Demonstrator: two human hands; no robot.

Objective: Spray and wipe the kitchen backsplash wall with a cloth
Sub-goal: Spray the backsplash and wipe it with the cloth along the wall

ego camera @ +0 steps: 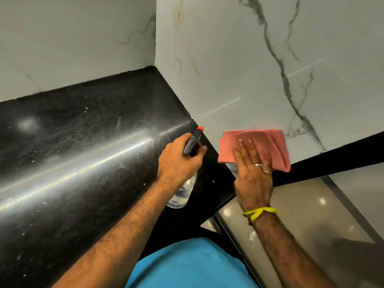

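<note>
The white marble backsplash wall (239,59) with grey veins rises on the right, above the black counter. My left hand (178,161) grips a clear spray bottle (182,194) by its black trigger head, whose orange nozzle (200,128) points at the wall's foot. My right hand (252,173) lies flat, fingers spread, pressing a folded pink cloth (272,146) against the lowest part of the wall. A ring sits on one finger and a yellow thread on the wrist.
A glossy black granite counter (83,152) with white specks and smears fills the left and ends at a corner near the bottle. A second marble wall (72,38) stands behind it. Grey floor tiles (311,215) lie at lower right.
</note>
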